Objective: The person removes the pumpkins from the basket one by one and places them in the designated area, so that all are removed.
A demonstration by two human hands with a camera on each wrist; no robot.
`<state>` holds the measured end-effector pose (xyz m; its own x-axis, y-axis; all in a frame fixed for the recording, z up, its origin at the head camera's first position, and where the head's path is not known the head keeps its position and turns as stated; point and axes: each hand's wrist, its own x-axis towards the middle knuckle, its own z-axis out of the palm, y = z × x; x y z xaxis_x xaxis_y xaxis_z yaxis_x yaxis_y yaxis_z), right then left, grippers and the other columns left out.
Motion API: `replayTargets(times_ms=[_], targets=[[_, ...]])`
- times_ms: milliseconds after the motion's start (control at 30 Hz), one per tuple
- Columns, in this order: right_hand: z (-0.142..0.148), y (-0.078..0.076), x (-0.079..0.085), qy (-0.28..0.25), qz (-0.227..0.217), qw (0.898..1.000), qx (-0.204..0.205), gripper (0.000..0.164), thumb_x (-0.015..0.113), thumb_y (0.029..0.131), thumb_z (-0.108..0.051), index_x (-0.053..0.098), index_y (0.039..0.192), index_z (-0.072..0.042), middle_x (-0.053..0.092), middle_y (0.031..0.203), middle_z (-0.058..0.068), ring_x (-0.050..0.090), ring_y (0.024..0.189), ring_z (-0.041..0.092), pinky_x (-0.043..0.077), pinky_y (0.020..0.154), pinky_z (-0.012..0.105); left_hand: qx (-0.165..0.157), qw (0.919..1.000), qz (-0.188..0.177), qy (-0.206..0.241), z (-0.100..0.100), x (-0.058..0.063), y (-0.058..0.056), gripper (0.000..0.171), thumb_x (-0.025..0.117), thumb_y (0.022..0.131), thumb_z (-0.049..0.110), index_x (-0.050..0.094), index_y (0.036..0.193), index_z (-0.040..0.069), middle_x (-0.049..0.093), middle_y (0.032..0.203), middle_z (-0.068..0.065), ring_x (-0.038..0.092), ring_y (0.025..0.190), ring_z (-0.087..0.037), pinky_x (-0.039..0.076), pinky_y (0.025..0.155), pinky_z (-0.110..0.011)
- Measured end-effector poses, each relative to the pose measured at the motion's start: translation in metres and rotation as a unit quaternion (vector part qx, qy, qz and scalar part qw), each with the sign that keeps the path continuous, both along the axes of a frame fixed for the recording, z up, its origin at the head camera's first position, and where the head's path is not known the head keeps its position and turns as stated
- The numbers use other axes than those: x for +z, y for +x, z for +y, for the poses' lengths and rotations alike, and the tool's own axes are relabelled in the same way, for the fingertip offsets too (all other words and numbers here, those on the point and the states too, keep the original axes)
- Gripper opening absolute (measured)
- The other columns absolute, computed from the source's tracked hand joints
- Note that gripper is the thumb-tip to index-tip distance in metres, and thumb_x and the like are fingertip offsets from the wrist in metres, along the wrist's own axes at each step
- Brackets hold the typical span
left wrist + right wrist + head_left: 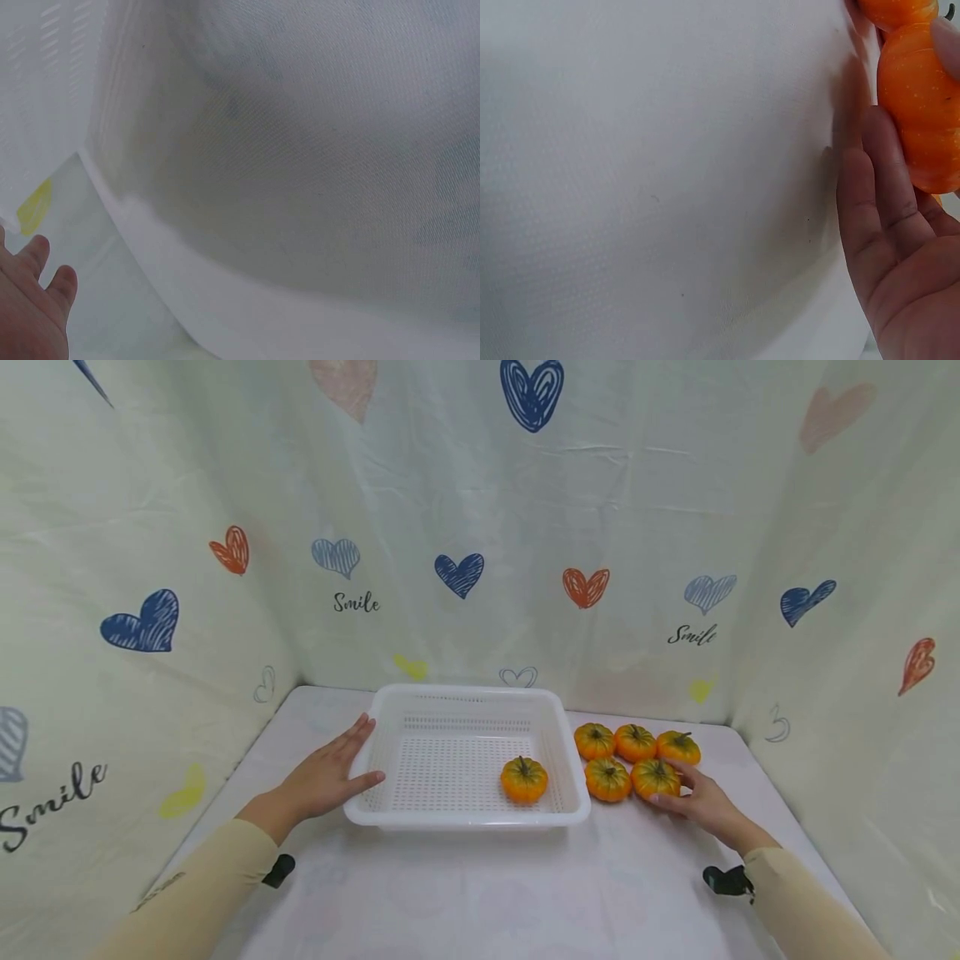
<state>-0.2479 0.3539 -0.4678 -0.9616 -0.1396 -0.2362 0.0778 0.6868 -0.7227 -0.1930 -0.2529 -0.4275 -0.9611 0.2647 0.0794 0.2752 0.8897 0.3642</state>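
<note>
A white plastic basket (468,819) with a perforated floor stands on the table, and one small orange pumpkin (524,780) sits inside it toward the right. My left hand (326,777) rests on the basket's left rim, fingers extended and thumb reaching over the edge. To the right of the basket, my right hand (697,802) holds a small pumpkin (656,779) between thumb and fingers. The right wrist view shows the orange side of this pumpkin (922,105), with fingers along its lower side and the thumb across from them.
Beside the held pumpkin is another small pumpkin (608,779). Behind them stand a left pumpkin (594,741), a middle pumpkin (635,742) and a right pumpkin (678,747). A heart-printed curtain (465,635) encloses the white table (465,893) at the back and both sides.
</note>
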Motion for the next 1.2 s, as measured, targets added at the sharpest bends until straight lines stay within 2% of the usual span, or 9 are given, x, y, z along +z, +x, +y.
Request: replayTargets(times_ms=[167,500,1200], targets=[[-0.0008,-0.0006,-0.0032,-0.004,-0.012,1.000,-0.009,0.104,0.077,0.084,-0.049,0.019,0.157,-0.004,0.028,0.146,0.038,0.046,0.122,0.047,0.051,0.094,0.050,-0.001,1.0000,0.000,-0.002,-0.0006,0.0002,0.0000,0.090,0.054,0.096,0.057,0.017,0.159,0.005,0.012,0.165,-0.015,0.021,0.147,-0.040,0.026,0.112,-0.061],[-0.0012,-0.0020,-0.0073,0.008,-0.011,1.000,-0.006,0.100,0.076,0.085,-0.050,0.022,0.157,-0.007,0.029,0.147,0.037,0.044,0.123,0.047,0.051,0.094,0.050,-0.003,1.0000,0.000,-0.004,-0.0008,0.0010,-0.0008,0.090,0.053,0.096,0.058,0.017,0.159,0.005,0.012,0.165,-0.015,0.022,0.147,-0.040,0.027,0.112,-0.061],[-0.0021,-0.0038,-0.0072,0.023,-0.017,1.000,-0.005,0.109,0.076,0.083,-0.054,0.017,0.157,-0.001,0.027,0.146,0.039,0.044,0.123,0.049,0.049,0.096,0.053,-0.003,1.0000,-0.002,-0.003,0.0002,0.0030,0.0009,0.090,0.052,0.096,0.058,0.017,0.159,0.005,0.012,0.165,-0.015,0.021,0.147,-0.039,0.026,0.112,-0.061]])
